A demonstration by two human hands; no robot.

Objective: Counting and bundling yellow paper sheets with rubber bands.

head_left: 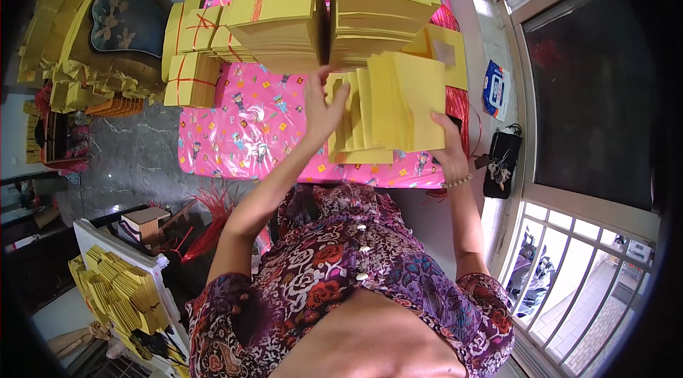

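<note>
In front of me a thick bundle of yellow paper sheets [409, 97] is held tilted over the pink-covered table [256, 136], its layers fanned in steps toward the left. My right hand [449, 147], with a beaded bracelet at the wrist, grips the bundle's lower right edge. My left hand [325, 108] is raised at its left side, thumb and fingers apart, close to the stepped edges. Whether its fingertips touch the paper I cannot tell. Behind the bundle stand a tall yellow paper stack [380, 19] and another stack [277, 29] topped with an orange-bordered square.
Tied yellow bundles [192, 79] stand at the table's left. A dark flowered cushion [126, 17] lies on more yellow paper at the far left. Red plastic strips [210, 218] hang at lower left. Keys [499, 170] and a blue-white packet [496, 91] lie along the right sill.
</note>
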